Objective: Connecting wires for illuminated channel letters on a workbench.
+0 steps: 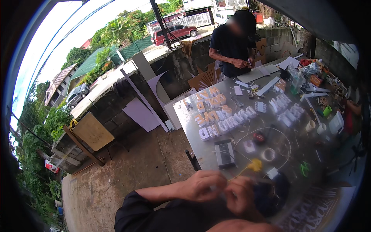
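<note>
Head view: our left hand [201,185] and right hand [240,195] pinch a thin yellow wire [247,168] over the bench [193,116]; we judge it light, limp, best held near its end.

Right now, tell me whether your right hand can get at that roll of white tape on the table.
Probably yes. The right hand is busy with a thin yellow wire alongside the left hand, but the tape roll lies just beyond it on the table, with only loose wire between.
</note>
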A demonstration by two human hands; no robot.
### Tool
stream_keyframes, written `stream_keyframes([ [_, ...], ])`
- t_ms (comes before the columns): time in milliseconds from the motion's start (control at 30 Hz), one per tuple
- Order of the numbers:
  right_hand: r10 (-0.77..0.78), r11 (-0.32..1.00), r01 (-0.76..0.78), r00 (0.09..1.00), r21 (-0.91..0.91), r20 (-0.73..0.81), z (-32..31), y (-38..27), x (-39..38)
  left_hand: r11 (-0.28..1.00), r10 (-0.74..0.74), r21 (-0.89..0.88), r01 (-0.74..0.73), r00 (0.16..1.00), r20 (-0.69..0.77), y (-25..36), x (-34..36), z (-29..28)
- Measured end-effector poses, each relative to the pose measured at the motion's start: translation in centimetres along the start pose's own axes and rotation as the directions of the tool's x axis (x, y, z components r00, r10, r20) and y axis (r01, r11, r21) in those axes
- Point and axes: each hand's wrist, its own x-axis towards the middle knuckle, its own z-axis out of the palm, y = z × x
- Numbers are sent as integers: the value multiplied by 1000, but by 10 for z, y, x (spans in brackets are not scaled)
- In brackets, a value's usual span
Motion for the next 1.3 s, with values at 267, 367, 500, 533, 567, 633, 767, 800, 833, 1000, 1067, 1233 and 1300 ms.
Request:
stream_keyframes([
  [267, 118, 993, -119, 992, -13, -33, 12, -6, 3, 990, 115, 81, -117, 993, 26, -16, 3, -12],
  [367, 106, 993, -107, 994, -53, -19, 16, -9, 10, 998, 51, -44, -50, 998, 27, -25, 2, -18],
  [500, 90, 993, -90, 996, -80, -7, 27, -12, 20, 974, 112, -198, -106, 994, 15, -38, 6, -34],
  [533, 88, 993, -87, 996, -82, 5, 30, -12, 23, 965, 112, -244, -100, 993, 34, -40, 6, -39],
  [567, 83, 993, -81, 996, -82, 17, 32, -11, 26, 962, 120, -250, -109, 992, 30, -43, 6, -42],
  [633, 74, 990, -67, 996, -124, 53, 37, -10, 32, 945, 91, -318, -76, 995, 32, -51, 2, -46],
  [767, 66, 968, -24, 985, -251, 162, 46, -8, 45, 931, 54, -363, -37, 998, 37, -67, -6, -55],
  [800, 66, 966, -22, 984, -258, 166, 49, -7, 49, 923, 42, -384, -31, 999, 21, -72, -8, -55],
  [833, 62, 958, -7, 981, -285, 185, 51, -5, 53, 914, 28, -406, -24, 1000, 6, -77, -9, -56],
  [1000, 89, 930, -13, 978, -367, 190, 67, 2, 66, 951, 12, -307, -44, 994, -105, -99, -13, -60],
  [1067, 119, 886, -57, 987, -461, 107, 76, 2, 73, 977, 66, -189, -98, 983, -169, -103, -11, -64],
  [1233, 163, 863, -110, 984, -493, 66, 84, 6, 79, 965, 235, 165, -202, 947, -218, -112, -10, -75],
  [1300, 216, 877, -170, 975, -449, 54, 85, 9, 80, 952, 256, 220, -213, 948, -188, -113, -12, -77],
])
